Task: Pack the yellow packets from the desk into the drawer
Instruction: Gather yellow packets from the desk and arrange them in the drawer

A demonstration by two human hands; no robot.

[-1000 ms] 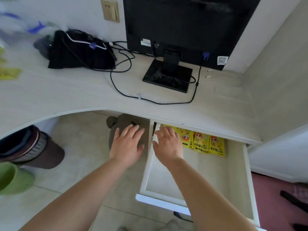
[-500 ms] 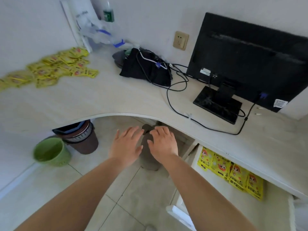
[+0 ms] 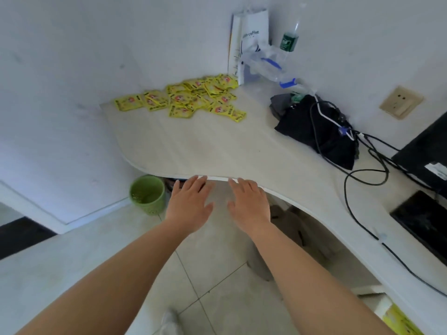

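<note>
Both hands were empty, palms down with fingers spread, side by side at the curved front edge of the counter (image 3: 217, 151): the left hand (image 3: 189, 205) and the right hand (image 3: 250, 205) had their fingertips at that edge, apart from each other and touching no packet. The yellow packets (image 3: 193, 97) lay well away from the hands, in a loose overlapping heap at the far left end of the counter, near the wall. They were small flat sachets, bright yellow, each with a red-and-white picture in the middle and dark print too small to read; some lay flat, others were tilted over their neighbours. Just beside the heap stood a white paper bag (image 3: 251, 37) marked "coffee", with a clear plastic bottle (image 3: 289, 41) carrying a green label near it. A black bag (image 3: 314, 131) draped with cables sat farther right. A corner of the open drawer (image 3: 384, 308) showed at the lower right, with more yellow inside. A green bin (image 3: 147, 194) stood on the floor under the counter.
</note>
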